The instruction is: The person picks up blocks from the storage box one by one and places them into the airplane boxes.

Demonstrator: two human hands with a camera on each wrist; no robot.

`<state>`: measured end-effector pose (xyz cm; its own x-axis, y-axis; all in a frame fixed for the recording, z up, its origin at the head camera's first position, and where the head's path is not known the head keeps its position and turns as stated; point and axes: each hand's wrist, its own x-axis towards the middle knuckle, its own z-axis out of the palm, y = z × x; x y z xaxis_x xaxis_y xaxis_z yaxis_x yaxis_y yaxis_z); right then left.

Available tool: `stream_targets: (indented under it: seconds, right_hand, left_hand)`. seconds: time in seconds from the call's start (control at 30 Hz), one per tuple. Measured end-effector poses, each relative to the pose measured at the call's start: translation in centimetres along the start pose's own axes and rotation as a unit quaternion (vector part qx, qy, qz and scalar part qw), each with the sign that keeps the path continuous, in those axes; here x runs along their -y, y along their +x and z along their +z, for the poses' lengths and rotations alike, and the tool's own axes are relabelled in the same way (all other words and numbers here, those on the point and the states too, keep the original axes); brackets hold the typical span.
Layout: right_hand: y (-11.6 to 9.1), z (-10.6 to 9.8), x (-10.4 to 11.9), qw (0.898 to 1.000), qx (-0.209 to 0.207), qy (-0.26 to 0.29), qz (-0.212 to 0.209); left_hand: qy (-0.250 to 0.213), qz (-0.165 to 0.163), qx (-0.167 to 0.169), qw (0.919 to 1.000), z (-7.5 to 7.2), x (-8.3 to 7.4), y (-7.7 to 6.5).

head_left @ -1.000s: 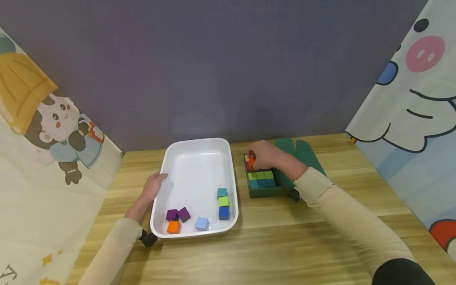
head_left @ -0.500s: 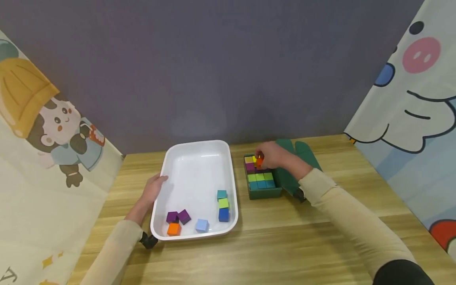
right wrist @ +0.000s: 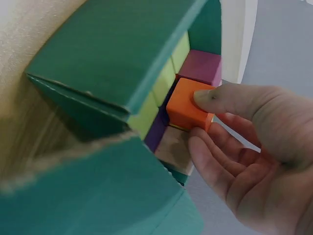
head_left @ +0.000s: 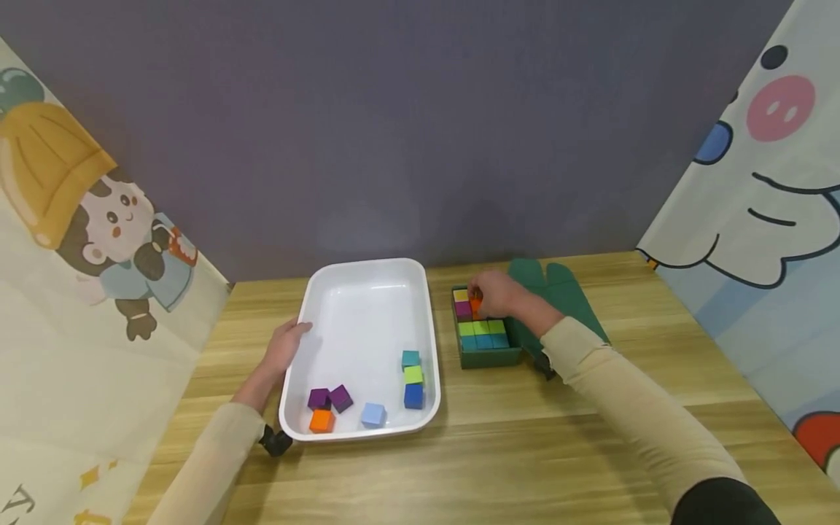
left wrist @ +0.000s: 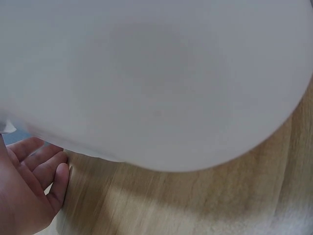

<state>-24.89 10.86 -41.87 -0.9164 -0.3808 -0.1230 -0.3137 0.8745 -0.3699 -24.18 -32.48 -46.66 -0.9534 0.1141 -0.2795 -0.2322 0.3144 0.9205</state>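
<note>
Pinching orange cube (right wrist: pixel 190 100) with right hand (head_left: pixel 496 293), now nearer magenta cube (right wrist: pixel 201 67), in green cardboard box (head_left: pixel 491 358); with left hand (head_left: pixel 282 348), gripping white plastic tray (head_left: pixel 357 328) by left edge.

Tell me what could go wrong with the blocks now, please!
The right hand pinches the orange block beside the magenta block, so it might knock that one crooked. The right sleeve crosses the open lid of the green box in the head view and could nudge it. The left hand grips the white tray; if that tips, the loose light blue block could slide.
</note>
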Motion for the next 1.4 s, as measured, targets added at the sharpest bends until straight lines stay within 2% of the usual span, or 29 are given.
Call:
stream_targets:
  seconds: [0.13,0.2,0.37,0.63,0.77,0.9,1.07,1.2,1.3,1.4]
  right_hand:
    - [-0.2,0.4,0.0,1.0,-0.013,-0.003,-0.003]
    - [-0.2,0.4,0.0,1.0,-0.015,-0.003,-0.005]
    - [-0.3,0.4,0.1,1.0,-0.013,-0.008,0.0]
    - [-0.8,0.3,1.0,0.999,0.002,-0.049,0.018]
    - [-1.1,-0.4,3.2,0.997,-0.018,-0.073,-0.029]
    - [-1.4,-0.7,7.1,0.992,-0.002,-0.052,-0.115]
    - [-1.3,1.1,13.5,0.975,0.073,-0.062,-0.202]
    - [-1.1,3.7,18.3,0.951,0.125,-0.088,-0.27]
    - [-0.9,5.6,21.0,0.93,0.141,-0.108,-0.321]
    - [-0.5,6.9,23.0,0.915,0.148,-0.131,-0.351]
  left_hand:
    - [-0.002,-0.003,0.009,1.0,0.2,-1.2,-1.0]
    - [0.004,0.003,0.008,1.0,0.2,-0.8,-0.7]
    - [0.015,0.013,-0.006,0.9998,-0.1,1.2,0.8]
    - [0.01,0.004,-0.006,0.9999,0.2,1.6,0.8]
    - [0.015,0.007,-0.006,0.9998,0.1,1.3,0.7]
    - [0.017,0.006,-0.004,0.9998,0.0,0.9,0.6]
    - [0.008,0.011,-0.007,0.9999,-0.2,0.7,0.6]
    - [0.01,0.011,-0.013,0.9998,-0.3,0.8,0.8]
    - [0.011,0.013,-0.016,0.9997,-0.3,0.9,0.8]
    - [-0.001,0.014,-0.021,0.9997,-0.1,1.0,0.9]
